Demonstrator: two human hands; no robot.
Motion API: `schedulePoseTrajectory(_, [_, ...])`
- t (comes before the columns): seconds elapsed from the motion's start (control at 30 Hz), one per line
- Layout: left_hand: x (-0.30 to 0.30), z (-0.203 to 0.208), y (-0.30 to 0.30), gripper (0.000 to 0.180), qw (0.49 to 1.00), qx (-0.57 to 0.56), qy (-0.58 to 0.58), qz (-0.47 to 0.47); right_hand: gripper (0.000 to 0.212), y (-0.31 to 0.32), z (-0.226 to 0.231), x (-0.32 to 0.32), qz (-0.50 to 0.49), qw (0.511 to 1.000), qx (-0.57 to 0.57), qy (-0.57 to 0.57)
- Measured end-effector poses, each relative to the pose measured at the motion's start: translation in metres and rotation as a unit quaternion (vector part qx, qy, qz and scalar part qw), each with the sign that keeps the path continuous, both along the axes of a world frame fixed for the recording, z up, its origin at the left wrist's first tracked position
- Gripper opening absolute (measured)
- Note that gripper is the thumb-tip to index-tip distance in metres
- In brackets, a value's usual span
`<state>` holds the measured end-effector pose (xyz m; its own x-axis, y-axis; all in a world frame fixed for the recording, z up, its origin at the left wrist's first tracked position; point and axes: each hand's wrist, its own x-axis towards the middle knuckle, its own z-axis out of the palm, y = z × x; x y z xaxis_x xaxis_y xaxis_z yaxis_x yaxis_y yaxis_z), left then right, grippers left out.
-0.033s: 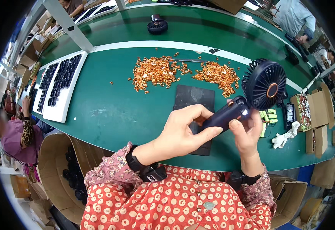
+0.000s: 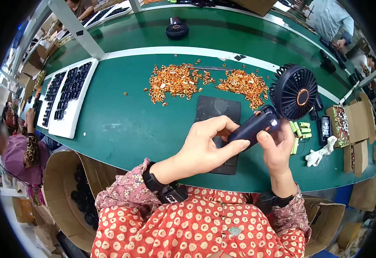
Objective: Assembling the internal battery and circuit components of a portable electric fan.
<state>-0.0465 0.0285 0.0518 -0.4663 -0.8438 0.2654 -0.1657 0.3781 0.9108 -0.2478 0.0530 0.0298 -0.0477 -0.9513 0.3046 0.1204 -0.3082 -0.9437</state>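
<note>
A dark navy handheld fan (image 2: 256,124) is held above the bench, its round grille head up and to the right. My left hand (image 2: 211,144) wraps round the lower end of its handle, thumb along the near side. My right hand (image 2: 276,148) grips the handle close to the fan head, thumb raised near a small lit spot; its other fingers are partly hidden behind the handle. Below the hands lies a black rectangular mat (image 2: 218,108). Just beyond sit two piles of small orange ring-shaped parts, a left pile (image 2: 173,84) and a right pile (image 2: 244,86).
White trays (image 2: 74,99) of dark parts stand at the left. Green battery cells (image 2: 302,130), a white glove (image 2: 320,152) and an open cardboard box (image 2: 360,120) are at the right. Another fan (image 2: 176,29) lies on the far green belt. Cardboard cartons (image 2: 65,193) flank me; co-workers sit nearby.
The fan's head has shifted very slightly up and to the left, with the handle tilting a little. Both hands keep their hold.
</note>
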Motion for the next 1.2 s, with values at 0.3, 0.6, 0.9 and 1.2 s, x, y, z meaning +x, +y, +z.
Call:
schedulePoseTrajectory(0.3, [-0.008, 0.005, -0.096, 0.051, 0.857, 0.482, 0.170, -0.074, 0.034, -0.101, 0.019, -0.019, -0.006, 0.978, 0.207, 0.019])
schedulePoseTrajectory(0.6, [-0.062, 0.002, -0.237, 0.029, 0.882, 0.408, 0.238, 0.012, 0.047, -0.214, 0.012, -0.034, -0.022, 0.971, 0.235, -0.045])
schedulePoseTrajectory(0.9, [-0.044, -0.009, -0.407, 0.025, 0.898, 0.397, 0.046, 0.183, 0.036, -0.193, 0.014, -0.081, -0.029, 0.970, 0.243, 0.012])
schedulePoseTrajectory(1.2, [-0.044, -0.003, -0.455, 0.048, 0.969, -0.005, 0.102, 0.223, 0.025, -0.161, 0.011, -0.082, -0.029, 0.970, 0.240, -0.040])
